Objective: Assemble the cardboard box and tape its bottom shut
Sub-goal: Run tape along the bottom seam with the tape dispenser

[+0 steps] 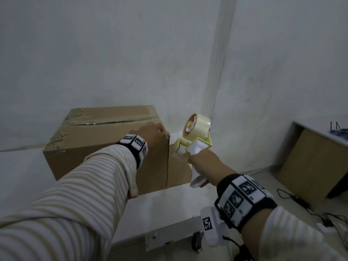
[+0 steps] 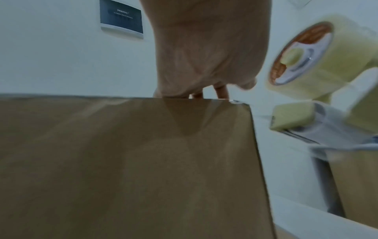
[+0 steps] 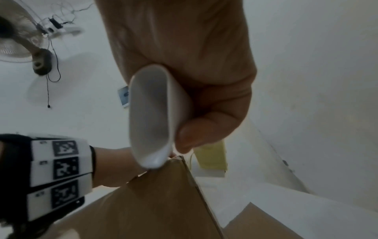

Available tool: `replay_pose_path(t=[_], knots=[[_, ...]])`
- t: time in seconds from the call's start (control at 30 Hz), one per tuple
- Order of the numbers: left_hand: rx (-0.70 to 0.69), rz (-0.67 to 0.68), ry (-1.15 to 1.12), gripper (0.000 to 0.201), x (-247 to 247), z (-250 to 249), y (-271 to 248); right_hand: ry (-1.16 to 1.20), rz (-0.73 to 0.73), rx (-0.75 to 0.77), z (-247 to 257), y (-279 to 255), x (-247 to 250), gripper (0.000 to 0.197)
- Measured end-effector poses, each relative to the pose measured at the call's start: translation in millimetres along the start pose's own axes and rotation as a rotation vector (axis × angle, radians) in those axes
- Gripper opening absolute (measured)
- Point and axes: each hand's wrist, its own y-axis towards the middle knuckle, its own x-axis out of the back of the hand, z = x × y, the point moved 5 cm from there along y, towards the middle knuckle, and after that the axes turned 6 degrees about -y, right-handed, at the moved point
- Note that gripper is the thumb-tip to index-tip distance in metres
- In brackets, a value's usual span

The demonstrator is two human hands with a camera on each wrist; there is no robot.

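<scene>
A brown cardboard box stands on a white table against the wall, its top flaps folded down with a seam along the middle. My left hand presses on the top at the near right corner, seen from below as a palm over the box edge. My right hand grips the white handle of a yellow tape dispenser with a clear roll. The dispenser's front is close to the box's right side, just below that corner. Whether it touches the cardboard is hidden.
The table's front edge runs below my right wrist. On the floor at the right lie cables beside a brown panel under a white desk. A wall fan hangs behind. The wall corner stands just behind the dispenser.
</scene>
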Motion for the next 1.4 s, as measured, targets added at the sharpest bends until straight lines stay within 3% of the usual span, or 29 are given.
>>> replay_pose_path(t=[0.13,0.2,0.3,0.4,0.43,0.5,0.57,0.6,0.67,0.77,0.9,1.07,1.3,1.4], knots=[[0.023,-0.051,0.235,0.03,-14.4,-9.6,-4.7,-0.003,-0.139,0.124,24.8,-4.6,16.8,0.009],[-0.032,-0.058,0.164,0.03,-17.0,-3.1,-1.9,0.037,-0.141,0.184,39.3,-11.0,22.2,0.016],[-0.02,-0.081,-0.334,0.021,-1.9,11.9,-3.3,0.034,-0.17,0.294,65.1,-18.7,25.8,0.024],[0.247,-0.288,-0.817,0.025,28.9,40.9,-9.9,0.043,-0.179,0.362,94.1,-18.2,19.1,0.008],[0.352,-0.326,-0.949,0.022,36.6,50.5,-14.2,0.046,-0.182,0.381,103.7,-17.1,15.9,0.013],[0.562,-0.255,-1.283,0.045,49.1,63.6,-27.4,0.015,-0.169,0.422,124.8,-14.9,6.3,0.02],[0.631,-0.096,-1.427,0.076,64.9,76.9,-35.3,-0.014,-0.149,0.476,146.8,-12.1,-6.8,0.018],[0.631,-0.033,-1.464,0.079,74.6,82.2,-37.6,-0.021,-0.138,0.497,157.3,-10.7,-13.9,0.012],[0.619,0.001,-1.503,0.061,95.9,102.7,-37.7,-0.033,-0.112,0.541,179.2,-8.9,-30.0,0.011],[0.618,-0.048,-1.452,0.034,127.7,141.7,-35.7,-0.049,-0.086,0.585,212.7,-5.1,-57.1,0.011],[0.611,-0.099,-1.374,0.032,161.8,198.5,-25.8,-0.088,-0.077,0.613,260.3,3.4,-94.8,0.013],[0.615,-0.063,-1.29,0.032,195.2,274.3,-2.4,-0.206,-0.074,0.587,323.8,20.1,-139.0,0.009],[0.533,-0.128,-0.988,0.022,213.6,342.6,43.2,-0.285,-0.057,0.478,385.1,48.2,-195.9,0.018],[0.553,-0.152,-0.689,0.026,212.5,365.1,63.6,-0.3,-0.059,0.407,397.5,58.7,-213.2,0.008]])
